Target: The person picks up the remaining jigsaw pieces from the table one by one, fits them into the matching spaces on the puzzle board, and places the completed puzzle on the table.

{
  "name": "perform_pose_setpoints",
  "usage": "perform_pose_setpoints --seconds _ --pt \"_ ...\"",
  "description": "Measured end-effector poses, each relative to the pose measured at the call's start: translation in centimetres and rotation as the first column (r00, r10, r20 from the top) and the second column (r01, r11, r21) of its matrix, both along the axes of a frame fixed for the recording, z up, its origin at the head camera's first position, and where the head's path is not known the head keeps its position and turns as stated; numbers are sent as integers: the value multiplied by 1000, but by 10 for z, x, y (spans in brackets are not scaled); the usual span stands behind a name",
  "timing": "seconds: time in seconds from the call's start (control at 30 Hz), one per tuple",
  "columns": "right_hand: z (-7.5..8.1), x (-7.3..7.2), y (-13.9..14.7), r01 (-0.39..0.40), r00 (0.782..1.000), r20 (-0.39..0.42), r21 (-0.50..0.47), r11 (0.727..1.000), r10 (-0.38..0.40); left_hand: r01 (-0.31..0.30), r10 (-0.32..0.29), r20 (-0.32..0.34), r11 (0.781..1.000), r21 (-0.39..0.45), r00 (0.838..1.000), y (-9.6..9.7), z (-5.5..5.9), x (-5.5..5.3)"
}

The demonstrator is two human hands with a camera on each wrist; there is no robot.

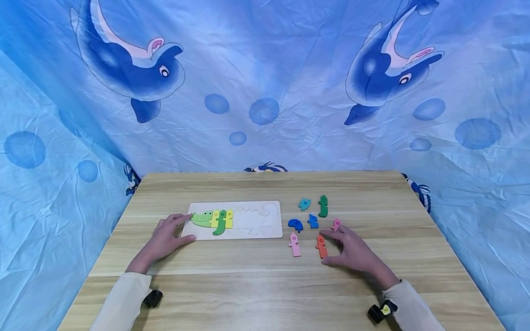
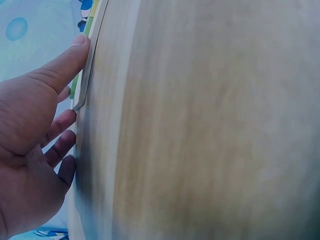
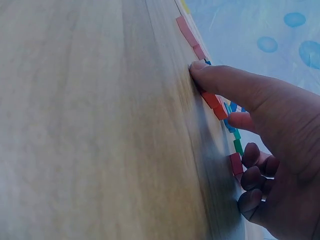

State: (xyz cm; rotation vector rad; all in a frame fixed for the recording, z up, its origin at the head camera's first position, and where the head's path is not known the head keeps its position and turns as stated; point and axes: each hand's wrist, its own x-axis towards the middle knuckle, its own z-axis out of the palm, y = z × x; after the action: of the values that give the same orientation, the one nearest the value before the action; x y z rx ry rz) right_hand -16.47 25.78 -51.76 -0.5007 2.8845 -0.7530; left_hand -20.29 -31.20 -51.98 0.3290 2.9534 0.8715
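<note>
A white puzzle board (image 1: 254, 230) lies flat, with a crocodile's green head piece (image 1: 201, 219) and yellow and green body pieces (image 1: 222, 222) set at its left. My left hand (image 1: 169, 235) rests at the board's left end, forefinger by the snout, thumb straight along the near edge (image 2: 86, 70). On the right, my right hand (image 1: 352, 250) pinches an orange puzzle piece (image 1: 321, 247) lengthwise between thumb and forefinger, at table level. The right wrist view partly hides this orange piece (image 3: 212, 102) behind the thumb. A darker pink piece (image 1: 336, 224) lies beside its other fingers.
Between board and right hand lie a light pink piece (image 1: 295, 245), a dark blue piece (image 1: 296, 224) and a blue piece (image 1: 313, 221). Farther back are a teal piece (image 1: 304, 204) and a green piece (image 1: 323, 207). A blue dolphin-print cloth (image 1: 265, 138) hangs behind the wooden table (image 1: 232, 294).
</note>
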Motion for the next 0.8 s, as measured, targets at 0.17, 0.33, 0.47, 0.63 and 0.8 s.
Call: perform_pose_setpoints --seconds 0.17,0.33,0.47,0.63,0.8 --pt "1 -2 -1 -8 1000 10 3 1000 8 -8 8 12 1000 1 1000 0 0 -1" --pt "0 -2 -1 -12 1000 11 -3 1000 12 -11 11 25 1000 1 1000 0 1 -1" --pt "-2 -2 1 -14 1000 0 -25 1000 14 -11 11 32 1000 0 999 0 1 -1" --pt "2 0 0 -5 1000 -26 -49 999 4 -17 17 42 1000 1 999 1 4 -1" --pt "8 1 -1 21 1000 -21 -82 996 -22 -19 20 44 1000 -3 999 2 5 -1"
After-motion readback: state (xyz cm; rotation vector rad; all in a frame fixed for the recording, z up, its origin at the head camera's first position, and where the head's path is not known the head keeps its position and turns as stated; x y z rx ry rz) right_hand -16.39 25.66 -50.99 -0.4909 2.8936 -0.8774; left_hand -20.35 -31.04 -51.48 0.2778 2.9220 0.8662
